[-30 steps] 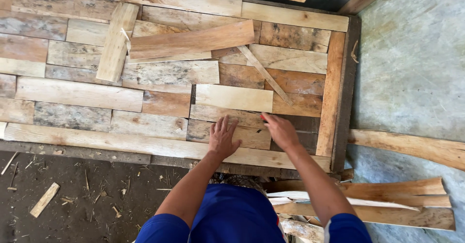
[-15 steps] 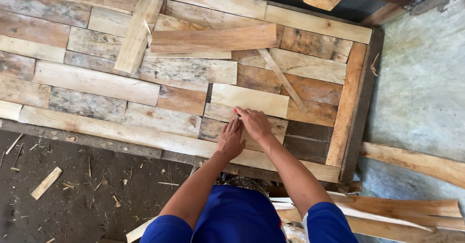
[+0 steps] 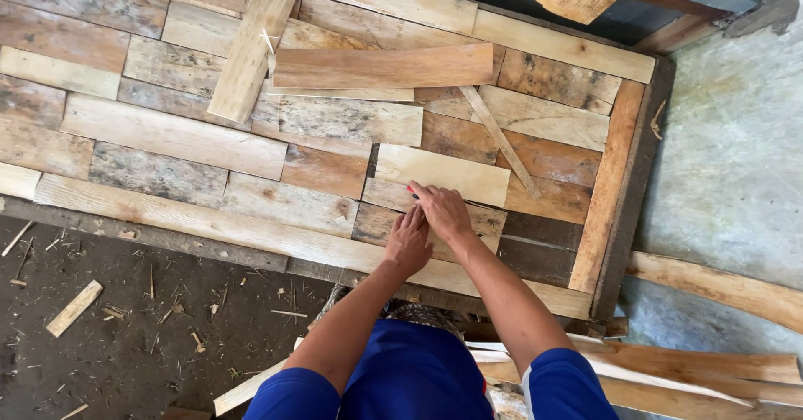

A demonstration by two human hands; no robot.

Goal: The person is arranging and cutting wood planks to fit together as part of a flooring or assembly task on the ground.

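Two hands meet at lower centre of the frame: the left hand [image 3: 407, 243] lies flat, fingers released, on a weathered board [image 3: 381, 223]; the right hand [image 3: 443, 211] pinches a small red-tipped marker [image 3: 412, 192] at the pale plank [image 3: 442, 175]. Likely risk: the unfixed plank slides under pressure. Beyond, loose boards [image 3: 383, 67] crowd the panel; its right frame edge [image 3: 604, 194] limits room.

Both hands have drawn together, the right hand [image 3: 443, 211] now overlapping the left hand [image 3: 407, 243].
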